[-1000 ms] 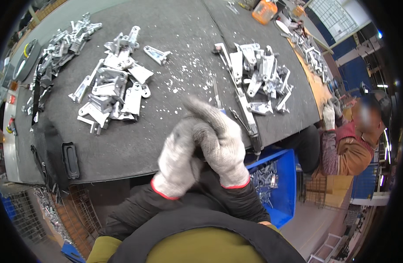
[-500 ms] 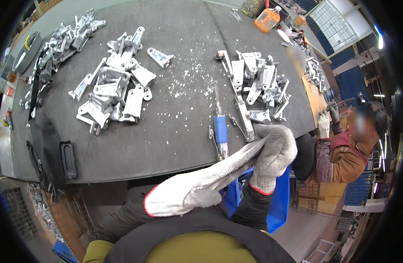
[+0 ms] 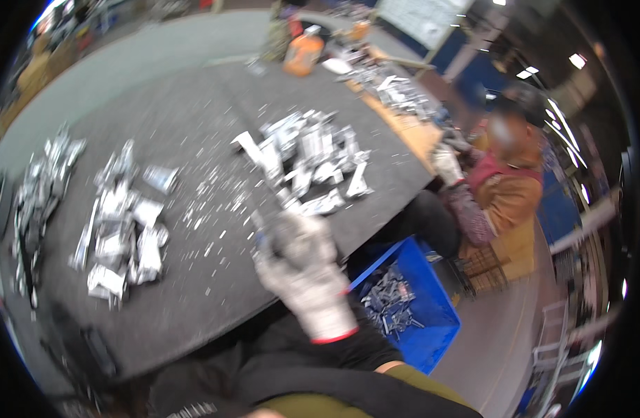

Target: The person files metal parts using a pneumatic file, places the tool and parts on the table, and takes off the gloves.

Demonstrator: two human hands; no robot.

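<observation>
My left hand (image 3: 307, 296), in a white knit glove with a red cuff, lies across the front of my right hand (image 3: 302, 233). Both gloves overlap at the table's near edge, and the grey, soiled palm area is smeared by motion. Their fingers cannot be made out, nor whether anything is in them. Just beyond the gloves sits a heap of silvery metal brackets (image 3: 313, 150). A blurred blue handle (image 3: 260, 240) shows at the left side of the gloves, mostly hidden.
Another bracket heap (image 3: 125, 230) and a further one (image 3: 44, 188) lie leftward on the dark table (image 3: 208, 299). White chips are scattered between. A blue bin (image 3: 431, 324) holding metal parts stands right of my arms. A co-worker (image 3: 504, 188) sits at right; an orange jug (image 3: 304, 52) stands far back.
The view has swung rightward, so the heaps appear further left. My gloved hands, formerly stretched across the near edge, are now bunched together, uncovering the blue bin's contents.
</observation>
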